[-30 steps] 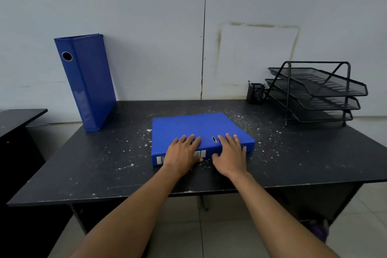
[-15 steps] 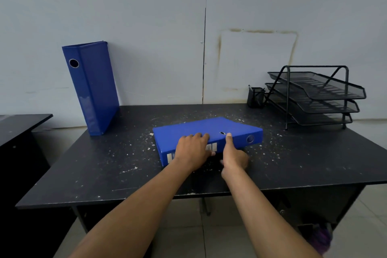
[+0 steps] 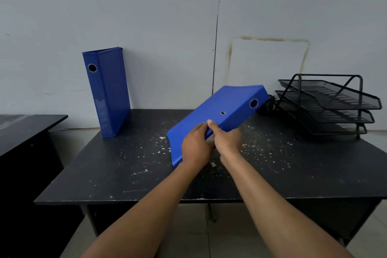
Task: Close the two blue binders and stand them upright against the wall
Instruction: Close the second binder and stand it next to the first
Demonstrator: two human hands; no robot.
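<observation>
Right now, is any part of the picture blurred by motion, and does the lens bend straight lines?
In the head view, the tilted blue binder held by both hands looks slightly smeared at its upper edge; the upright blue binder against the wall is sharp; the black metal mesh tray rack leans outward, typical of a wide lens.

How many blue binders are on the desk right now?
2. One binder stands upright against the wall at the desk's back left; the other binder is tilted, held by the left hand and right hand. None seems hidden.

No legible text anywhere.
</observation>
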